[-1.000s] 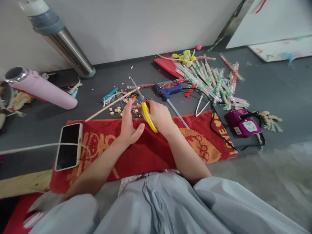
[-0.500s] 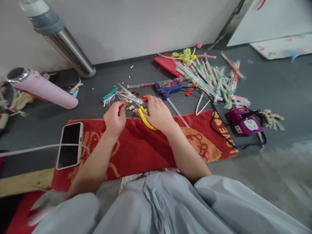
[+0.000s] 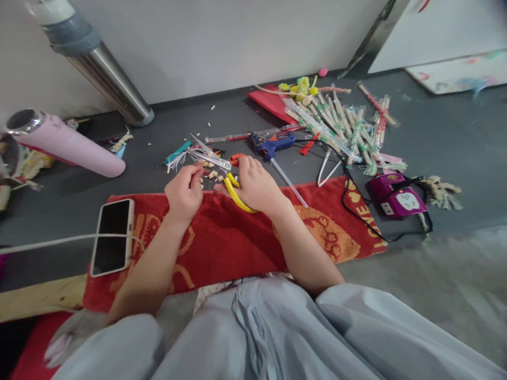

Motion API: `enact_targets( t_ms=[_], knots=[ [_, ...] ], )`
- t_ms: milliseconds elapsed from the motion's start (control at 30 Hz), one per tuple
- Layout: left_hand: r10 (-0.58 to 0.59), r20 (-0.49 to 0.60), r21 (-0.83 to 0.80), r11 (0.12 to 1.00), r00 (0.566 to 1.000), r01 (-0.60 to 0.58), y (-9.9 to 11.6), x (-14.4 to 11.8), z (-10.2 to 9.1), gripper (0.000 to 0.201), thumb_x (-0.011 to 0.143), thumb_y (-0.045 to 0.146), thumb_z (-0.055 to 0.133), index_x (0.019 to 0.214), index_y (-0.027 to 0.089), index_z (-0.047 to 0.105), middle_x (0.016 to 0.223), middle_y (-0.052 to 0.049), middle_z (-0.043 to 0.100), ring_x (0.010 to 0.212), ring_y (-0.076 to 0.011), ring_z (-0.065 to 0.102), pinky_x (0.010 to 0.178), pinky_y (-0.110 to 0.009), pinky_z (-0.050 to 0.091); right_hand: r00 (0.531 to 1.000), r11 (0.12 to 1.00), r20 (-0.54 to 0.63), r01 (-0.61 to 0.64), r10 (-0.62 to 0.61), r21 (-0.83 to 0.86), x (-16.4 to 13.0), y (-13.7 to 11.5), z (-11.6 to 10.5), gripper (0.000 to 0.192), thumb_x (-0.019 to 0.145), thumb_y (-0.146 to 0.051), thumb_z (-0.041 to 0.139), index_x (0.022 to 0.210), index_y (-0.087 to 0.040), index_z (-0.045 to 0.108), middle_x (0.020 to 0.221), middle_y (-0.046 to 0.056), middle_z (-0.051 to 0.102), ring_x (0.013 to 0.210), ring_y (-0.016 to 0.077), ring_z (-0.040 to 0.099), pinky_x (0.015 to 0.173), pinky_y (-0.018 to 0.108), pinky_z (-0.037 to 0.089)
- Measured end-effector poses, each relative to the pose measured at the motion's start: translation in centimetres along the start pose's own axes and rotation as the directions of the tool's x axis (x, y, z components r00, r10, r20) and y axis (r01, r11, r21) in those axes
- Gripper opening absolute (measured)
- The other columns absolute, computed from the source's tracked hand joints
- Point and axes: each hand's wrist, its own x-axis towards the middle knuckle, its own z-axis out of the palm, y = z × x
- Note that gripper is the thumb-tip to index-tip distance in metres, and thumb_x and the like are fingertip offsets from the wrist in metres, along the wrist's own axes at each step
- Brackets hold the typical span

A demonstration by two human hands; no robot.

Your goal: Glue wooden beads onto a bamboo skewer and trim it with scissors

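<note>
My right hand (image 3: 257, 184) grips a pair of scissors (image 3: 238, 196) by its orange and yellow handles. The blades point up and to the left, slightly apart. My left hand (image 3: 184, 191) is closed in a pinch at the left of the blades. A small tan bit shows at its fingertips, too small to name. Under and beside the blades lie several short beige cut pieces (image 3: 213, 174). White strips (image 3: 185, 157) and a teal stick (image 3: 177, 152) are on the table just beyond my left hand.
A red towel (image 3: 237, 243) bears a phone (image 3: 113, 237) with a white cable. Beyond my right hand lie a blue glue gun (image 3: 276, 145) and a heap of wrapped sticks (image 3: 340, 124). A purple power socket (image 3: 396, 195) stands right; a pink tumbler (image 3: 71, 142) and steel flask (image 3: 113, 79) stand left.
My left hand has shifted very slightly to the left. Slightly more beige pieces show below the blades. My right hand stays in place on the scissors.
</note>
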Motion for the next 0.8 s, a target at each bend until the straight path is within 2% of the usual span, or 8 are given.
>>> enact_targets(
  t_ms=[100, 233, 367, 567, 800],
  knots=[
    [-0.003, -0.004, 0.004, 1.0, 1.0, 0.003, 0.1, 0.0, -0.1, 0.017, 0.094, 0.027, 0.05, 0.092, 0.018, 0.064, 0.082, -0.002, 0.075, 0.081, -0.0122, 0.072, 0.074, -0.021, 0.053, 0.999, 0.999, -0.038, 0.034, -0.034, 0.015, -0.1, 0.1, 0.2, 0.085, 0.08, -0.082, 0.036, 0.117, -0.006, 0.051, 0.114, 0.022, 0.059, 0.111, 0.0335, 0.056, 0.099, 0.046, 0.045],
    [-0.057, 0.038, -0.008, 0.998, 0.998, 0.057, 0.1, 0.0, -0.1, 0.022, 0.096, 0.033, 0.047, 0.093, 0.018, 0.063, 0.081, -0.003, 0.074, 0.081, -0.0135, 0.072, 0.076, -0.024, 0.054, 0.998, 0.999, -0.038, 0.046, -0.045, 0.007, 0.0, 0.1, 0.4, 0.09, 0.078, -0.085, 0.036, 0.115, -0.004, 0.052, 0.113, 0.022, 0.058, 0.111, 0.0337, 0.055, 0.101, 0.045, 0.044],
    [-0.057, 0.05, -0.044, 0.997, 0.997, 0.06, 0.2, 0.0, -0.1, 0.023, 0.097, 0.035, 0.046, 0.095, 0.018, 0.062, 0.082, -0.003, 0.074, 0.081, -0.0126, 0.071, 0.075, -0.024, 0.053, 0.997, 0.998, -0.046, 0.055, -0.054, 0.031, 0.0, 0.2, 0.3, 0.088, 0.077, -0.085, 0.035, 0.115, -0.007, 0.051, 0.113, 0.022, 0.059, 0.111, 0.0331, 0.055, 0.101, 0.046, 0.044],
    [-0.05, 0.07, -0.001, 0.999, 0.996, 0.051, 0.0, -0.1, -0.1, 0.026, 0.097, 0.036, 0.044, 0.097, 0.018, 0.063, 0.087, -0.004, 0.075, 0.082, -0.0129, 0.071, 0.076, -0.024, 0.052, 1.0, 0.999, 0.016, 0.022, -0.022, 0.034, -0.1, -0.1, -0.5, 0.092, 0.078, -0.082, 0.041, 0.122, -0.002, 0.05, 0.119, 0.023, 0.058, 0.116, 0.0337, 0.054, 0.103, 0.043, 0.042],
    [-0.106, 0.207, 0.086, 0.992, 0.972, 0.09, -0.4, -0.2, -0.5, 0.032, 0.097, 0.035, 0.04, 0.099, 0.018, 0.067, 0.094, -0.007, 0.076, 0.089, -0.0162, 0.072, 0.08, -0.026, 0.054, 0.997, 1.0, 0.066, -0.03, 0.031, -0.002, -0.2, -0.4, -1.1, 0.079, 0.084, -0.077, 0.039, 0.119, -0.008, 0.054, 0.113, 0.019, 0.064, 0.109, 0.0305, 0.059, 0.096, 0.041, 0.044]
  ],
)
